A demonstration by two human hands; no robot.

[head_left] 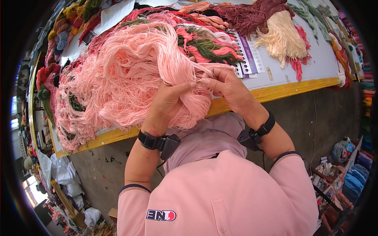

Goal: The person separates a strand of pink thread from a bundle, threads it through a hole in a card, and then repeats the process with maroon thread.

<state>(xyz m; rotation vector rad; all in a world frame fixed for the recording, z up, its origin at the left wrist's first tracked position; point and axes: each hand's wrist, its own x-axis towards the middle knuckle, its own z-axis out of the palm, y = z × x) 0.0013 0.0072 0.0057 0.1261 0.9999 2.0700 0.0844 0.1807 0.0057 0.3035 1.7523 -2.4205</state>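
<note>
A big loose heap of pale pink yarn [130,74] lies tangled on the table in front of me, some of it hanging over the front edge. My left hand [171,98] is wrapped round a thick bundle of it, the thumb across the top. Close by on the right, my right hand [225,84] pinches a few thin strands of the same yarn between thumb and fingers. Those strands run between the two hands, at the right side of the heap. Both hands are just above the table's front edge.
The white table [279,72] has a yellow edge [271,92]. Green and pink skeins [208,49] lie behind the heap, beside purple-and-white punched cards [249,55]. Maroon yarn [252,17] and cream yarn [281,37] sit at the back right. A shelf of blue bundles [356,177] stands at right.
</note>
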